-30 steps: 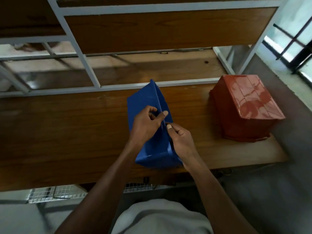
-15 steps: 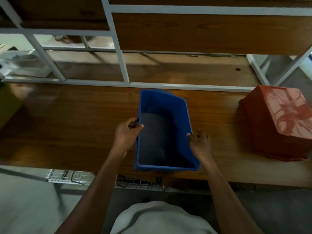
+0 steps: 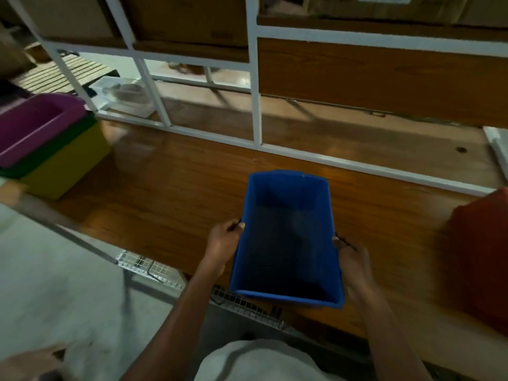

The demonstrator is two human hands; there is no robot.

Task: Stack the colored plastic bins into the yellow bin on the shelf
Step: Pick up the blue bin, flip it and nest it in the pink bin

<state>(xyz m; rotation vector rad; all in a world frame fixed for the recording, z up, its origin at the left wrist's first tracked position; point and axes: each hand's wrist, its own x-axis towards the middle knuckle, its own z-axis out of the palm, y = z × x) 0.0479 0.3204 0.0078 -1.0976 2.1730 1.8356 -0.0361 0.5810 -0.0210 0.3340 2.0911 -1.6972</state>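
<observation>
blue bin (image 3: 286,243): I see it upright, mouth up, long axis running away from me, btwn both hands.
left hand (image 3: 222,243): curled on left rim.
right hand (image 3: 353,259): curled on right rim.
yellow bin (image 3: 68,166): far left of left hand.

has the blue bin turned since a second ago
Yes. The blue bin was tipped on its side on the shelf; now it is upright, opening up, held by both hands.
</observation>
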